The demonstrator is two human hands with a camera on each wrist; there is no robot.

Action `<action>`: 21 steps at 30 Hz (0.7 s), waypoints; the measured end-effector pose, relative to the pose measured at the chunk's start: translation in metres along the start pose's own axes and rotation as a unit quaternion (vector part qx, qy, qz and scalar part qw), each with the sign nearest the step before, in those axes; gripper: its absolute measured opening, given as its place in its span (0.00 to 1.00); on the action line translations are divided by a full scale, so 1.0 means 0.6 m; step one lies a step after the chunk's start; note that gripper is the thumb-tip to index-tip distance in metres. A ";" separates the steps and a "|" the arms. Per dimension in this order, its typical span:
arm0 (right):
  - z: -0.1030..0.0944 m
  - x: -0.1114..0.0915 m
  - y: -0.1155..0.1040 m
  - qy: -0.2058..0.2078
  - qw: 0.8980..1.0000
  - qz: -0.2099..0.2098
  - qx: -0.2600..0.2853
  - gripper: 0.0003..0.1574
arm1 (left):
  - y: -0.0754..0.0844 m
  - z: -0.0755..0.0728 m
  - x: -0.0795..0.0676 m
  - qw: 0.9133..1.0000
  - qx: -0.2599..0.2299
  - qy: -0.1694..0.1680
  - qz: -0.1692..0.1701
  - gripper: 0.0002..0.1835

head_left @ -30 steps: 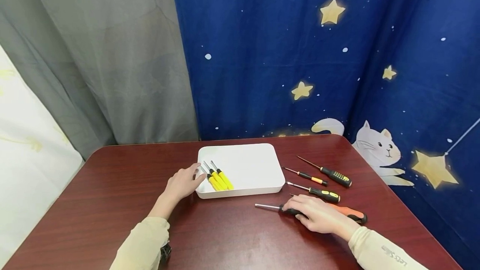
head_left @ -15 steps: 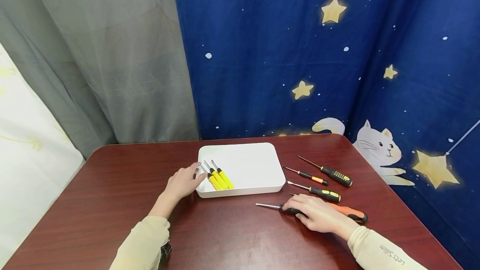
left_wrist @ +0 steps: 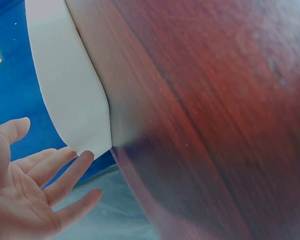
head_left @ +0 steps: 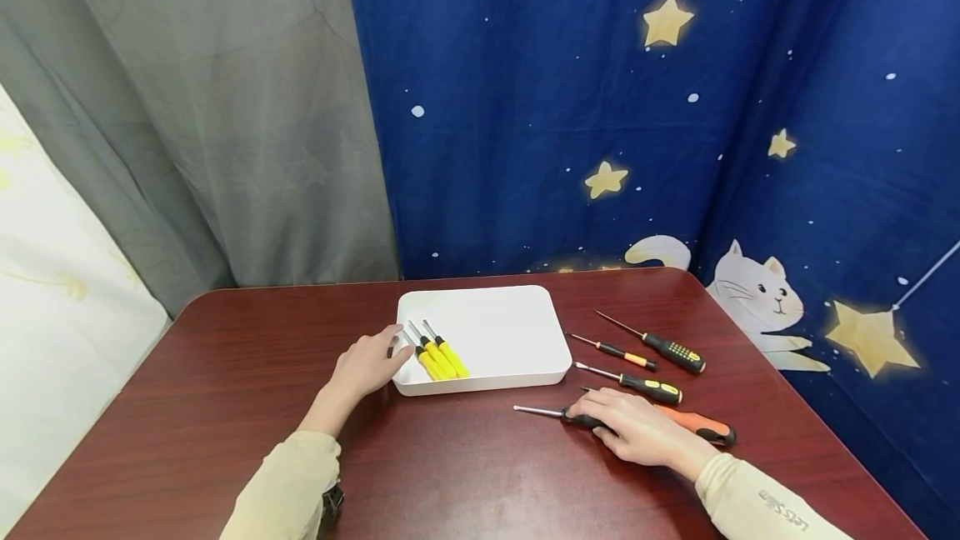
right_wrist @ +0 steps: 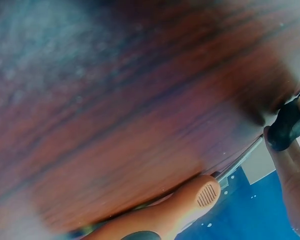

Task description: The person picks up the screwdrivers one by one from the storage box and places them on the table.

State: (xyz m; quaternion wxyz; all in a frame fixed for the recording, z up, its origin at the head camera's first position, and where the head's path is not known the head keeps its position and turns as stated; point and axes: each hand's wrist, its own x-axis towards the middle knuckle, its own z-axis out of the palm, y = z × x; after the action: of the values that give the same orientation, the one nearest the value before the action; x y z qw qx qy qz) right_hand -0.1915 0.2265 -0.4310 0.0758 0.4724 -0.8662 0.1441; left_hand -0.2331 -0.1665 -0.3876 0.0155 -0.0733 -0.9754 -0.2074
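Observation:
My left hand [head_left: 365, 367] rests at the left end of a white tray [head_left: 517, 332], fingers relaxed against its rim. In the left wrist view the fingers [left_wrist: 65, 182] are spread by the tray's wall [left_wrist: 72, 85]. Three yellow-handled screwdrivers [head_left: 442, 357] lie side by side inside the tray's left part. In front of the tray's right side, my right hand [head_left: 637, 427] holds a black-handled screwdriver [head_left: 540, 412] low over the table, its shaft pointing left. The right wrist view shows its black handle [right_wrist: 286, 127] between thumb and fingers; most of the grip is hidden in the head view.
Right of the tray lie a black screwdriver with yellow dots [head_left: 675, 352], a slim orange-and-black one [head_left: 624, 356] and a black-and-yellow one [head_left: 651, 389]. An orange-handled screwdriver [head_left: 697, 423] lies partly behind my right hand. Curtains [head_left: 525, 107] hang behind the table [head_left: 480, 465].

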 end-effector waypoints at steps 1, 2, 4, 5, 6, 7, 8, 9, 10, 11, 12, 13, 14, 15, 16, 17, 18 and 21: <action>0.000 0.000 0.000 0.001 1.000 -0.001 -0.001 0.25 | 0.000 0.000 0.000 1.000 0.000 0.000 0.000 0.29; 0.000 0.000 0.000 0.002 1.000 -0.002 -0.003 0.25 | 0.000 0.000 0.000 1.000 0.000 0.000 0.000 0.29; -0.001 0.000 -0.001 0.004 1.000 -0.003 -0.005 0.25 | 0.000 0.000 0.000 1.000 0.000 0.001 0.000 0.29; -0.001 0.000 -0.001 0.005 1.000 -0.004 -0.005 0.25 | 0.000 0.000 0.000 1.000 0.000 0.001 0.000 0.29; -0.002 0.000 -0.001 0.006 1.000 -0.004 -0.005 0.25 | 0.000 0.000 0.001 1.000 0.000 0.001 0.000 0.29; -0.002 0.001 -0.002 0.006 1.000 -0.003 -0.006 0.25 | -0.001 0.000 0.001 1.000 0.000 0.001 0.000 0.29; -0.002 0.001 -0.002 0.006 1.000 -0.003 -0.006 0.25 | -0.001 0.000 0.001 1.000 0.000 0.001 0.001 0.29; -0.002 0.001 -0.002 0.006 1.000 -0.002 -0.006 0.25 | -0.001 0.000 0.001 1.000 0.000 0.000 0.000 0.29; -0.003 0.001 -0.003 0.006 1.000 0.000 -0.007 0.25 | -0.001 0.000 0.001 1.000 0.000 0.000 0.000 0.29; -0.003 0.001 -0.003 0.006 1.000 0.001 -0.008 0.25 | -0.001 0.000 0.001 1.000 0.000 0.000 0.000 0.29; -0.003 0.001 -0.003 0.006 1.000 0.003 -0.008 0.25 | -0.001 0.000 0.001 1.000 0.000 -0.001 0.000 0.29; -0.002 0.001 -0.003 0.006 1.000 0.004 -0.008 0.24 | -0.001 0.000 0.001 1.000 0.000 -0.002 -0.001 0.29; -0.002 0.001 -0.004 0.005 1.000 0.005 -0.008 0.24 | 0.000 0.000 0.000 1.000 0.000 -0.002 -0.001 0.29; -0.002 0.000 -0.004 0.004 1.000 0.006 -0.008 0.24 | -0.001 0.000 0.000 1.000 -0.001 -0.002 -0.001 0.29; -0.002 0.000 -0.004 0.004 1.000 0.007 -0.008 0.25 | 0.000 0.000 0.000 1.000 -0.001 -0.002 -0.001 0.29; -0.002 0.000 -0.004 0.003 1.000 0.008 -0.007 0.25 | 0.000 -0.001 0.000 1.000 -0.001 -0.003 -0.001 0.29; -0.002 0.000 -0.003 0.003 1.000 0.008 -0.006 0.25 | 0.000 -0.001 -0.001 1.000 -0.001 -0.002 0.000 0.29; -0.001 0.000 -0.003 0.002 1.000 0.009 -0.007 0.25 | 0.000 -0.001 -0.001 1.000 -0.001 -0.001 0.001 0.29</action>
State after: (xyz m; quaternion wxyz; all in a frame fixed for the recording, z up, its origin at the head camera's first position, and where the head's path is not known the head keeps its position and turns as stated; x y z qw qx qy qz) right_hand -0.1900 0.2257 -0.4299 0.0792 0.4639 -0.8712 0.1399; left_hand -0.2325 -0.1668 -0.3871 0.0144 -0.0746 -0.9752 -0.2081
